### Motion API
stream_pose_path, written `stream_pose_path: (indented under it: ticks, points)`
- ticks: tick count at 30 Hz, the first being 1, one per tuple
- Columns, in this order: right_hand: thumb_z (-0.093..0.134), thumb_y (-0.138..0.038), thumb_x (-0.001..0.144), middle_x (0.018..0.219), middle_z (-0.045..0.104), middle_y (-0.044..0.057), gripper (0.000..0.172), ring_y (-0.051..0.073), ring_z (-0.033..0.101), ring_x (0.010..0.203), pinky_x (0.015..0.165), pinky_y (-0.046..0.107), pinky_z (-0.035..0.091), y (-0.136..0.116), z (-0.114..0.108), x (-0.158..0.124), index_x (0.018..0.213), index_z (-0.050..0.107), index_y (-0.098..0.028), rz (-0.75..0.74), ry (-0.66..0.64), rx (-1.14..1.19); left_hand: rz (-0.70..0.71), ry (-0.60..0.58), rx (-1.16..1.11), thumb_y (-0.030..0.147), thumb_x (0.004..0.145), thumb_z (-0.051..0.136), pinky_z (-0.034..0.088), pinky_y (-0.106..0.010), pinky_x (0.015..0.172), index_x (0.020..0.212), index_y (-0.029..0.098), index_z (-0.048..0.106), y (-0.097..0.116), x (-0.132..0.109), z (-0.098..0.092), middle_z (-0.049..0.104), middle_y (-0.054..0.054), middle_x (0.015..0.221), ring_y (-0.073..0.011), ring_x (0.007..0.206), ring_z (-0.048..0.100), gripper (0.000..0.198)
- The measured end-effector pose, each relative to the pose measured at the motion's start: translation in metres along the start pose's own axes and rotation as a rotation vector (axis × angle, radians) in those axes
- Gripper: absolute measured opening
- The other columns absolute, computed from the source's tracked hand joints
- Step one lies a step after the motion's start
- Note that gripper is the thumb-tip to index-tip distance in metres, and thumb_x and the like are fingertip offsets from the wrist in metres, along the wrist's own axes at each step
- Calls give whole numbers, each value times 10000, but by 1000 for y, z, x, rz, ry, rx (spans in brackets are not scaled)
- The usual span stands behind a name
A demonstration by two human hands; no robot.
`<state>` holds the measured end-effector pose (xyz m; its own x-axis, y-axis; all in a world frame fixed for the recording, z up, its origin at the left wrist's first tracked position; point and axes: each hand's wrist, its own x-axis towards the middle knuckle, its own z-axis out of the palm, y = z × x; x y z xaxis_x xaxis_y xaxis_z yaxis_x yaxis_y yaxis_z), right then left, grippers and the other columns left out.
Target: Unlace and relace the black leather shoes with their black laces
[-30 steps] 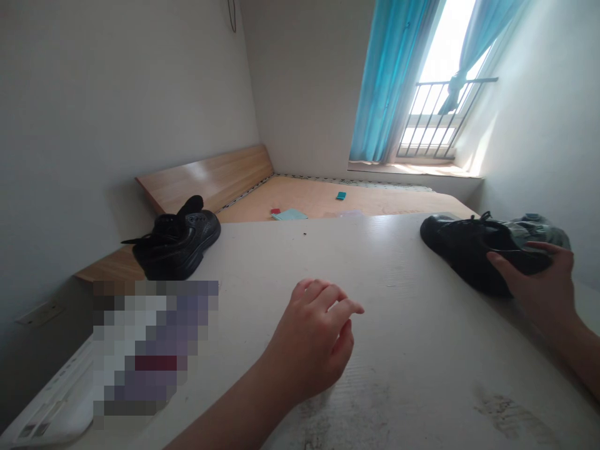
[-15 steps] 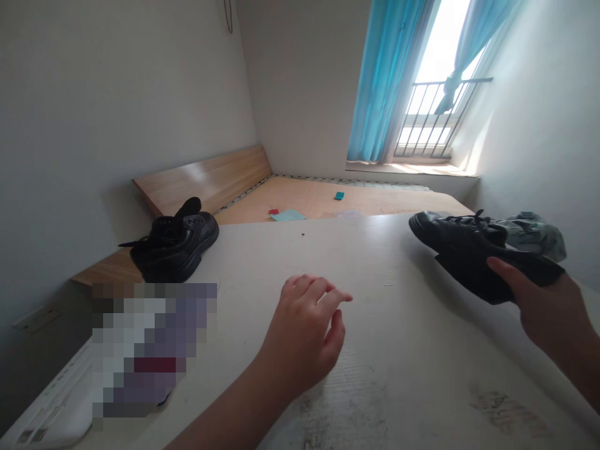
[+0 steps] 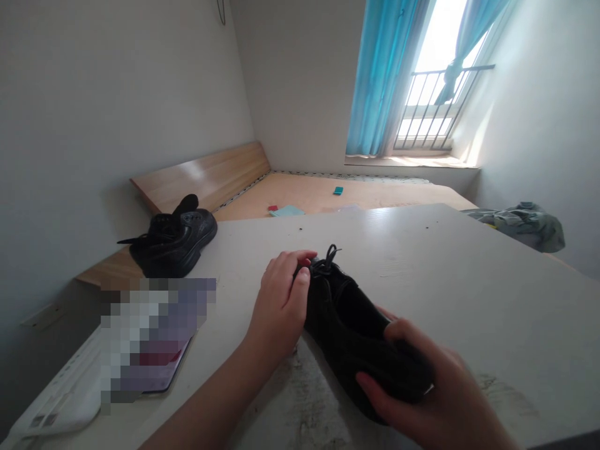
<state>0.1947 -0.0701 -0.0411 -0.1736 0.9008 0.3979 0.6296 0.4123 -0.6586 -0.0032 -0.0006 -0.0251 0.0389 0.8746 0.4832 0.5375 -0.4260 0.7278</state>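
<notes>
A black lace-up shoe [image 3: 344, 306] is between my two hands, its toe pointing away and to the left, its laces tied in a bow. My right hand [image 3: 422, 375] is wrapped around the heel, thumb on the near side and fingers over the far side. Around the toe curls my left hand [image 3: 285, 294], its fingers over the front and the thumb on the upper; the toe is partly hidden by it. A second black shoe [image 3: 175, 240], with its tongue raised and its lace loose, stands at the table's far left.
The white table [image 3: 375, 247] bears dark smudges near me. On its left lie a purple flat item [image 3: 164, 375], partly pixelated, and a white plastic object [image 3: 60, 400]. Beyond stand a bed [image 3: 384, 195] with a wooden headboard [image 3: 210, 175] and, at right, crumpled grey-green cloth [image 3: 529, 228].
The shoe in my right hand has come from the right side to the middle of the table. My left hand, empty before, now grips its toe.
</notes>
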Motion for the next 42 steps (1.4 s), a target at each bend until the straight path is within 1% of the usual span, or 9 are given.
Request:
stream_pose_path:
  ticks: [6,9,12,16,21,24,34,38,42]
  points:
    - [670,-468,807,1352,610,184,432,305,749,901,600,333,608,4,23,-18,1085,400,-278,-125,34,-135,-70,-91,-92,238,921,385,433,-378,921,959,209,655,4,0,-1,667,-37,1001,-217,1011,584,274]
    - [616,-621,834,1294,651,189,674,312,750,901,584,315,611,7,9,-18,1333,323,-276,-266,-118,-161,-80,-110,-91,224,828,483,436,-392,912,935,207,640,7,-1,-2,670,-28,972,-225,985,587,191]
    - [420,-628,941,1160,725,130,572,276,759,824,593,330,612,3,-15,-3,1396,327,-294,-287,-107,-149,-77,-113,-77,203,767,516,435,-406,904,922,205,634,9,-1,-2,669,-29,970,-233,974,584,194]
    - [466,-491,961,1099,730,117,380,271,743,818,622,372,598,-5,-31,43,1272,491,-273,-217,-13,-169,-98,-132,-99,212,783,510,438,-412,898,920,206,634,8,-1,-2,670,-31,972,-235,970,584,185]
    - [406,-472,990,1348,602,79,419,254,619,1160,912,423,536,-2,-11,102,1350,523,-291,-165,-236,-44,-131,-131,-136,234,845,494,442,-395,899,918,200,638,3,1,0,676,-37,965,-229,967,599,165]
    - [400,-442,999,1227,662,81,359,250,582,1176,1010,447,458,7,5,116,1182,635,-242,-174,-366,73,-163,-106,-170,251,882,472,454,-359,858,897,197,638,1,2,-1,679,-35,948,-212,927,609,176]
    - [469,-415,969,977,625,31,213,161,588,858,719,298,482,24,4,105,985,570,-228,-89,-297,132,-281,-110,-196,335,939,388,407,-298,682,887,220,633,1,2,-1,606,11,756,-181,741,551,276]
    - [457,-499,953,703,524,-15,343,139,480,641,573,275,377,27,3,107,760,470,-216,-19,-283,6,-371,-156,-155,268,879,384,346,-277,565,844,237,589,-3,3,-1,504,46,588,-168,574,482,210]
    - [423,-555,945,601,462,-21,454,124,444,579,547,265,389,23,1,111,650,432,-209,23,-327,257,-339,-141,-24,317,892,377,279,-274,539,676,227,463,-2,3,-2,435,39,546,-162,545,432,250]
